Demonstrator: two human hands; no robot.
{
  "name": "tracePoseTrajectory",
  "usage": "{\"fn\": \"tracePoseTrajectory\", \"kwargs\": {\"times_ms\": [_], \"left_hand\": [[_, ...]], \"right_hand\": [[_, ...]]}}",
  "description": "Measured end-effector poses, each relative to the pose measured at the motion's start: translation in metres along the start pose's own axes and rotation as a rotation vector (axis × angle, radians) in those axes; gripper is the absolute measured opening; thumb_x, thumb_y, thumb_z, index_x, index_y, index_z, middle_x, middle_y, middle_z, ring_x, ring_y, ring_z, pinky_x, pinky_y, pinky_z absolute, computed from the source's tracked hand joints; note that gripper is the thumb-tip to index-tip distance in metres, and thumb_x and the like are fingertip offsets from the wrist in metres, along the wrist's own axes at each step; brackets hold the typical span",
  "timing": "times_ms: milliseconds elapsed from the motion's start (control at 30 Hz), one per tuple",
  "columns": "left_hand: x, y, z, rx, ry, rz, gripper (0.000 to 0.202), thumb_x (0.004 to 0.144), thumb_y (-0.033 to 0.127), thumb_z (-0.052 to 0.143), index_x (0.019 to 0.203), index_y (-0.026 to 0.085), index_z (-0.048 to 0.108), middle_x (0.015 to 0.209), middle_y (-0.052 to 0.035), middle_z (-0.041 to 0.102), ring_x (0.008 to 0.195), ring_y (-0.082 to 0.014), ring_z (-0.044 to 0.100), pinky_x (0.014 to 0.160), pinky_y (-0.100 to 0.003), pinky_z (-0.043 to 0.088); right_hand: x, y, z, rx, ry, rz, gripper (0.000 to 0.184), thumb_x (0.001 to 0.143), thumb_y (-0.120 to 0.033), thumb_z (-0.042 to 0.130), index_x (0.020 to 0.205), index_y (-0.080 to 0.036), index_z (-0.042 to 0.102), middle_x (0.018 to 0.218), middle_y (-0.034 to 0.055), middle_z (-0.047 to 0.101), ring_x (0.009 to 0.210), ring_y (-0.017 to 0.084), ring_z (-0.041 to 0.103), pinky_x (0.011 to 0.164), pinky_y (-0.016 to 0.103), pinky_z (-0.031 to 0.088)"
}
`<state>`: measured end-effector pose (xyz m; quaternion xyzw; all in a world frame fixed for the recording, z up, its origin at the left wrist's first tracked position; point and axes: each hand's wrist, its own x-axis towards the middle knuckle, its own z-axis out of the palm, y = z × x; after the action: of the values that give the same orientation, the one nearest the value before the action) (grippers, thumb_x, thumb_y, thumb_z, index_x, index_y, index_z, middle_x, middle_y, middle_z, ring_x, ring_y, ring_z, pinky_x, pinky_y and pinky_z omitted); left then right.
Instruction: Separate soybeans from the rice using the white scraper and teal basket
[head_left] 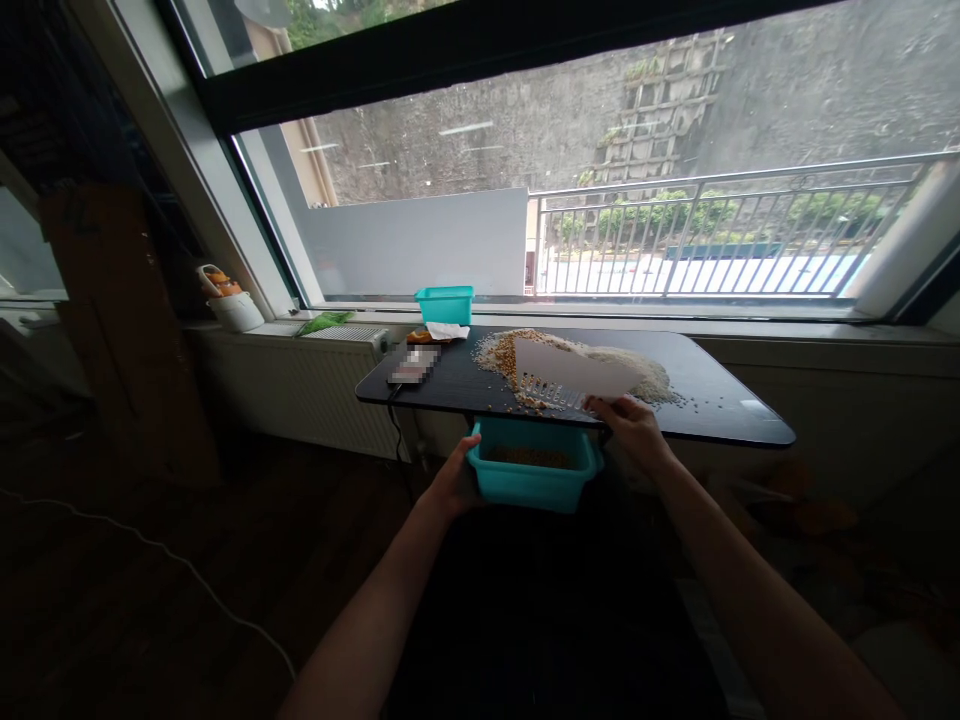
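My left hand (456,480) grips the left end of a teal plastic bin (536,490), held just below the front edge of the dark table (724,405). Tan grains (532,457) lie in the bottom of that bin. In my right hand (634,428) is a thin pale sheet with a toothed edge, like a comb scraper (574,370), gripped near its lower right corner. The scraper tilts over a heap on the table: yellow-brown grains or beans (501,352) at the left, pale rice-like grains (651,375) at the right. Part of the heap is hidden behind it.
Another teal bin (446,305) stands at the table's back left, with white paper (448,331) before it. A pixelated flat item (415,365) lies near the left edge, and a black cable hangs there. A radiator (322,385) and large window stand behind; a cardboard box (131,330) is left.
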<state>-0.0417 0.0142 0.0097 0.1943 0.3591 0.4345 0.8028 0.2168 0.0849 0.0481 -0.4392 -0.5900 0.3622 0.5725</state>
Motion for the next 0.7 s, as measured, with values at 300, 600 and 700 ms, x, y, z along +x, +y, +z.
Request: {"fn": "tracePoseTrajectory", "kwargs": {"times_ms": [300, 600, 700], "left_hand": [[0.000, 0.003, -0.004, 0.022, 0.012, 0.011, 0.049, 0.072, 0.050, 0.052, 0.111, 0.021, 0.055, 0.091, -0.0068, 0.063, 0.081, -0.0230, 0.060, 0.071, -0.033, 0.043], [0.000, -0.001, 0.004, 0.011, -0.018, -0.005, 0.049, 0.073, 0.048, 0.052, 0.113, 0.020, 0.054, 0.091, -0.0074, 0.064, 0.082, -0.0240, 0.060, 0.072, -0.034, 0.043], [0.000, 0.000, 0.004, 0.006, -0.021, -0.012, 0.049, 0.073, 0.048, 0.052, 0.113, 0.020, 0.054, 0.092, -0.0077, 0.064, 0.083, -0.0243, 0.060, 0.072, -0.034, 0.043]], "right_hand": [[-0.007, -0.007, -0.002, -0.145, 0.026, -0.008, 0.040, 0.058, -0.051, 0.067, 0.077, -0.016, 0.068, 0.075, 0.0039, 0.069, 0.072, 0.019, 0.060, 0.071, 0.031, 0.046], [-0.013, -0.003, -0.016, -0.210, 0.032, 0.012, 0.038, 0.059, -0.050, 0.065, 0.076, -0.016, 0.068, 0.072, 0.0028, 0.068, 0.069, 0.018, 0.059, 0.066, 0.030, 0.046], [-0.012, -0.003, -0.015, -0.217, 0.015, 0.009, 0.037, 0.060, -0.048, 0.064, 0.077, -0.016, 0.068, 0.072, 0.0025, 0.068, 0.069, 0.018, 0.059, 0.068, 0.030, 0.046]]}}
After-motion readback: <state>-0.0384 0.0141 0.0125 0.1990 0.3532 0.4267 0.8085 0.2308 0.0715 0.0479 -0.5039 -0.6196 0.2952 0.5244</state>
